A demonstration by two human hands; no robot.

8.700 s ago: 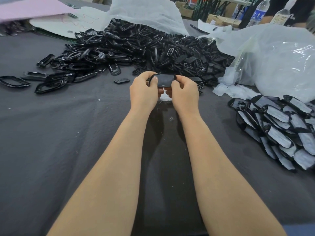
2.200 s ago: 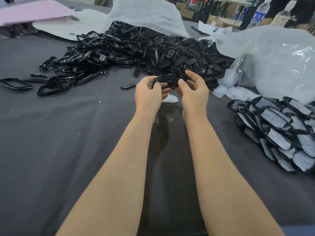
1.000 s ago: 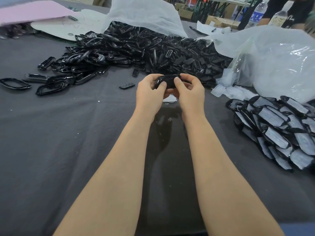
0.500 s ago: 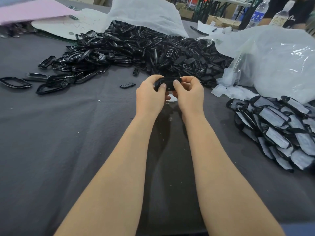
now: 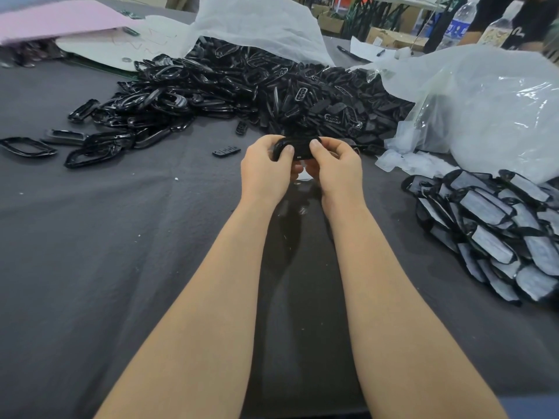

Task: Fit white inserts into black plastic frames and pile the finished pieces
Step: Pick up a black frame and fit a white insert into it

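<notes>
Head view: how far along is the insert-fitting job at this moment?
Done: a finished pile of frames with white inserts lies at the right. In hand: the left hand and right hand grip one black frame between them, thumbs on top; whether its insert is seated is hidden. Left: a large heap of black parts spills from the bag behind, so much appears to remain.
</notes>
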